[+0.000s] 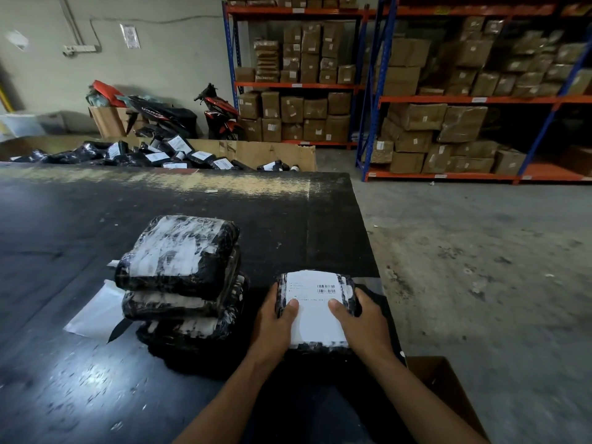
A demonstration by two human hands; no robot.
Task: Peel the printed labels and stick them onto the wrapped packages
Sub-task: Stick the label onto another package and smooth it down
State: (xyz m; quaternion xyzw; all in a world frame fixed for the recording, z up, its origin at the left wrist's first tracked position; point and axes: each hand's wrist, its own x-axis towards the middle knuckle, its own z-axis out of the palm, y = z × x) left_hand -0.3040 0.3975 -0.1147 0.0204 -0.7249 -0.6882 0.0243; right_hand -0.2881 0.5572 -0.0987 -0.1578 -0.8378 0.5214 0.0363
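Both hands, left (275, 322) and right (362, 318), clasp the package (315, 310) near the tabletop's right edge, thumbs pressing its label (315, 312) down; next, probably smoothing the edges flat

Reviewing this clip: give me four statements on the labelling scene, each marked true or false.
1. The left hand and right hand grip a package, thumbs on its label. True.
2. The stack of packages stands right of it. False: it stands to the left.
3. The cardboard bin beyond the table holds labelled parcels. True.
4. The shelves are bare. False: cartons fill them.
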